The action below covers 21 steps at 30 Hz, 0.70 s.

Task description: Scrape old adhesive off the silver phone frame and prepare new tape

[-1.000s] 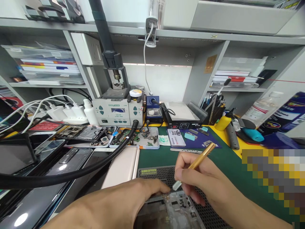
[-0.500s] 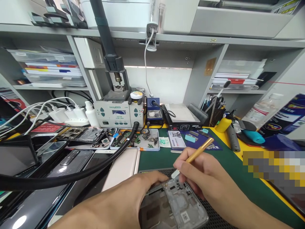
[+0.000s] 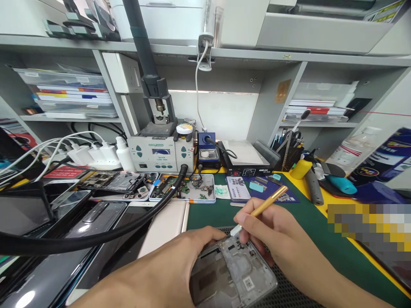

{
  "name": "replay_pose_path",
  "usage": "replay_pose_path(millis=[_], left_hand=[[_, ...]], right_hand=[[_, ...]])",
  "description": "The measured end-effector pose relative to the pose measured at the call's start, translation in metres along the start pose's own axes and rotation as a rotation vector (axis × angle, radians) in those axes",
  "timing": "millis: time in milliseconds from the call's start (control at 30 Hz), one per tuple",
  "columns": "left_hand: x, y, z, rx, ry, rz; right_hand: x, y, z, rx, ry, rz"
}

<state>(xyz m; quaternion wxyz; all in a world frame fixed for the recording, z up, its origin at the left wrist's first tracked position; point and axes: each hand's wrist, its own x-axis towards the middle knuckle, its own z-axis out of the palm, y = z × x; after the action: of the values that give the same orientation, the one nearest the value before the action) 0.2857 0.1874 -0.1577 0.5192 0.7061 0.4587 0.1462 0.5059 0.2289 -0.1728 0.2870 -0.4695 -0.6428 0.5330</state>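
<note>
Right now, two hands are busy with two things. The left hand (image 3: 184, 250) is curled around the left side of one phone frame (image 3: 237, 271), holding on to it. The right hand (image 3: 268, 224) is closed around one gold tool (image 3: 269, 201), gripping it like a pencil. The tool has one white tip (image 3: 236, 230), which points down at the far edge of the frame. I can't tell if the tip touches it.

The frame is between the two hands, low in the middle, over one black mat (image 3: 287, 293) full of little holes. I can't tell if it lies flat. It has one small white square (image 3: 248, 282) on it, and some black marks. The black mat is on top of one big green mat (image 3: 205, 217).

Left of the hands is one pale pink slab (image 3: 165, 226), and one fat black hose (image 3: 150, 222) bends over it. Behind that is one tray (image 3: 215, 188) with bits of green boards inside.

Farther back sits one gray machine (image 3: 153, 147) with one little screen. One round tin (image 3: 184, 128) is on top of it. Two light blue pieces (image 3: 257, 186), one big and one small, lie on one purple mat (image 3: 272, 195). One yellow bottle (image 3: 302, 167) is off to the right.
</note>
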Motion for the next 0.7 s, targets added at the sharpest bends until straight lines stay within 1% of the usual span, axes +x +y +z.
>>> replay_pose_path(millis=[267, 400, 600, 700], left_hand=[[-0.0016, 0.0045, 0.0004, 0.026, 0.000, -0.006], [-0.0005, 0.0030, 0.0004, 0.012, -0.013, -0.020], [-0.0009, 0.0031, -0.0011, 0.013, 0.012, -0.005], [-0.0025, 0.0054, -0.0018, 0.010, 0.015, 0.010]], right_hand=[[0.0028, -0.0010, 0.0010, 0.125, -0.020, 0.037], [0.0027, -0.0011, 0.0014, 0.123, -0.003, 0.048], [-0.0006, -0.0018, 0.0039, 0.115, 0.015, -0.016], [-0.0019, -0.0020, 0.0045, 0.147, 0.006, -0.015]])
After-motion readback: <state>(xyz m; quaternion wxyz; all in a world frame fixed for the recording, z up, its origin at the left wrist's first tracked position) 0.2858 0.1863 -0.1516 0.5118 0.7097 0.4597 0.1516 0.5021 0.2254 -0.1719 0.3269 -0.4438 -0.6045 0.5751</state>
